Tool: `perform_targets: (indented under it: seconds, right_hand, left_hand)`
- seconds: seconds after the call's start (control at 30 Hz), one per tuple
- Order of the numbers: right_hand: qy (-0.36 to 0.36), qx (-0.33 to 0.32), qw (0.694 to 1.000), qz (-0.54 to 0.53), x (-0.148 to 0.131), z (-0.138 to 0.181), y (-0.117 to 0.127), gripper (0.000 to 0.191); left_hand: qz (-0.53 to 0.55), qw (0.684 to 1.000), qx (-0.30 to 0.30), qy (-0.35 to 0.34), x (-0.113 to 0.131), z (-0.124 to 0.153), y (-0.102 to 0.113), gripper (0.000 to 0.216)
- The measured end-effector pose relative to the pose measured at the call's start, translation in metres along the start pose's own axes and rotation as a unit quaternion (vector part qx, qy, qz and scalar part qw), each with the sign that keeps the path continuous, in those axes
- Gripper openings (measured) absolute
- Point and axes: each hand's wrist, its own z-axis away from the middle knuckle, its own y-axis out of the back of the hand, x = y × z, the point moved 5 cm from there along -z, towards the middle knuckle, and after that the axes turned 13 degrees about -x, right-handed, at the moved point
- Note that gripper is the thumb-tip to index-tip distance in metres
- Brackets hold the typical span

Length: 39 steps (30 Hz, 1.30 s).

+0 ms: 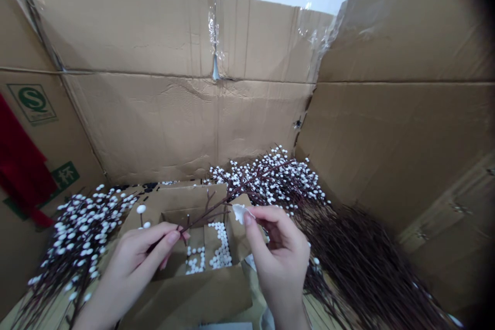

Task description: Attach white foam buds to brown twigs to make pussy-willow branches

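My left hand (135, 258) pinches the stem of a dark brown twig (204, 213) that branches up and to the right over a small open cardboard box (193, 289). My right hand (278, 252) is closed, thumb and forefinger pinching a small white ball or bit of white material (238, 212) close to the twig's tips. Loose white foam balls (218, 250) lie in the bottom of the small box. Both hands work just above it.
A bundle of twigs with white balls (77, 237) lies at the left, another one (278, 178) behind the box. Bare brown twigs (363, 268) are heaped at the right. Tall cardboard walls (174, 113) enclose everything; red cloth (19, 165) hangs at the left.
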Motion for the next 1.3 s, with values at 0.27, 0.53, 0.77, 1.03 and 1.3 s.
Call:
perform_targets:
  seconds: [0.27,0.53,0.77,1.03,1.3]
  right_hand:
    - [-0.143,-0.062,0.951,-0.268,0.015,0.006,-0.013,0.011]
    - [-0.130,-0.086,0.930,-0.334,0.011,0.008,-0.014,0.011]
    - [-0.094,-0.042,0.958,-0.269,0.008,0.009,-0.008,0.005]
    - [0.028,-0.009,0.999,0.028,-0.011,0.003,-0.001,0.018]
    - [0.072,-0.031,0.995,0.054,-0.019,0.008,-0.009,0.018]
  left_hand:
    - [-0.007,1.000,0.007,-0.007,0.003,-0.003,0.001,0.037]
    - [-0.012,0.999,0.034,-0.014,0.004,-0.001,0.006,0.035]
    - [-0.007,0.999,0.031,-0.005,0.002,-0.001,0.005,0.034]
    - [0.000,1.000,0.027,-0.005,0.009,-0.003,0.003,0.031]
    - [0.019,0.999,0.029,-0.001,0.010,-0.003,0.001,0.029]
